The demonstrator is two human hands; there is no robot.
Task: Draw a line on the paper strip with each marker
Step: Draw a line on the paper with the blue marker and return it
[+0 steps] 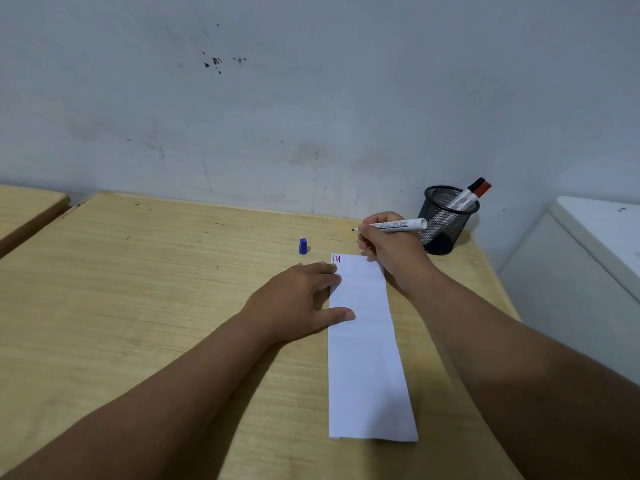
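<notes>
A long white paper strip (367,358) lies on the wooden desk (138,289), running toward me. Three short lines (336,259), black, red and blue, mark its far left corner. My left hand (301,299) lies flat on the desk, its fingers and thumb pressing the strip's left edge. My right hand (391,247) holds an uncapped white marker (398,225) just beyond the strip's far end, with the tip pointing left and lifted off the paper. A blue cap (302,246) stands upright on the desk left of the strip's far end.
A black mesh pen cup (446,220) stands at the desk's far right corner, holding a black-capped marker (467,192) and a red-capped marker (479,192). A white cabinet (588,254) is to the right, a second desk (24,206) at far left, a grey wall behind.
</notes>
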